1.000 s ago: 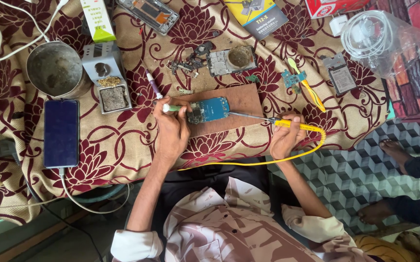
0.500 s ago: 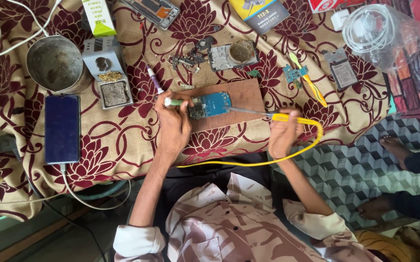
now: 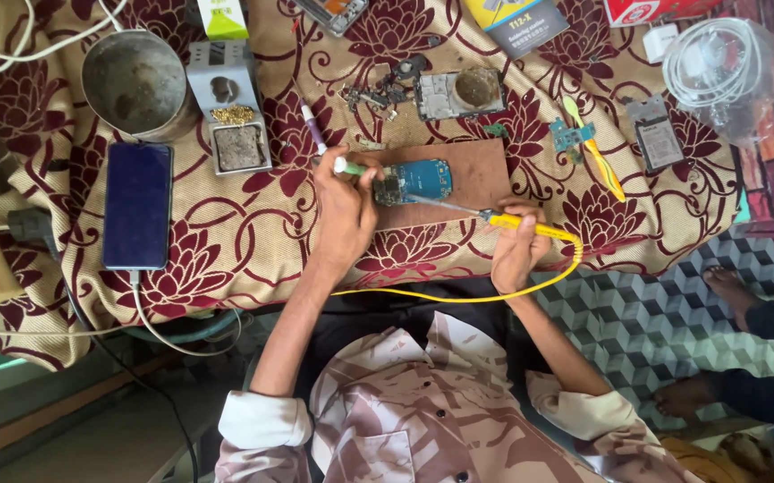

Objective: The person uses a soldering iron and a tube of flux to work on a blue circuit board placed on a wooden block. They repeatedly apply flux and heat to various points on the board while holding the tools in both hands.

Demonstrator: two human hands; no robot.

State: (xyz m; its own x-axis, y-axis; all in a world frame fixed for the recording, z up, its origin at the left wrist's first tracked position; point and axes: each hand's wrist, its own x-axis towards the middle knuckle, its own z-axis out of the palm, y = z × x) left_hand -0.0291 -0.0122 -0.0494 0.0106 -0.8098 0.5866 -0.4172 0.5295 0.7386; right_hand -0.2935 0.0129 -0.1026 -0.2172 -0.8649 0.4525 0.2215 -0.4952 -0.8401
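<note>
Since previous frames: we keep left hand gripping green-tipped tool at blue circuit board; right hand grasps yellow soldering iron, tip unmoved on board.

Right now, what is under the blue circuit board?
A brown wooden board lies under the blue circuit board, on the flowered cloth. The left hand covers its left end.

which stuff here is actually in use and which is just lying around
In use: left hand with green-tipped tool, right hand with yellow soldering iron, blue circuit board, wooden board.
Lying about: phone, metal bowl, iron stand, yellow tweezers, bagged cable.
</note>
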